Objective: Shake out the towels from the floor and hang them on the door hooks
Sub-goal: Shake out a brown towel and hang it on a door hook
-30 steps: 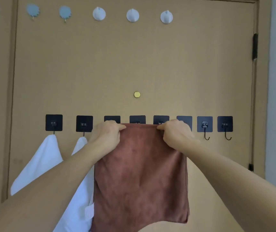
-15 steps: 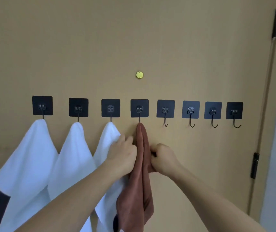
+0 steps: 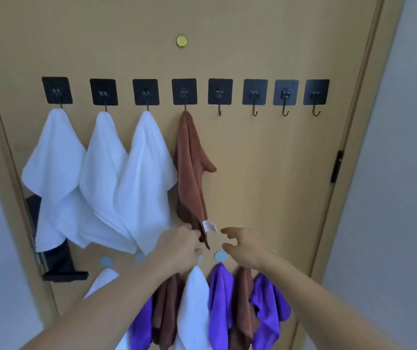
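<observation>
1. Your left hand (image 3: 181, 245), which was gripping higher up half a second ago, is now pinching the soft brown microfibre towel's (image 3: 189, 168) bottom corner.
2. Your right hand (image 3: 243, 245) has let go, its grip hanging wide beside it.
3. The towel is draping narrow from the fourth black square adhesive hook (image 3: 184, 93).

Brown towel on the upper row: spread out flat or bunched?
Bunched. The brown towel hangs from one black hook in a narrow drape; the left hand pinches its bottom corner.
</observation>
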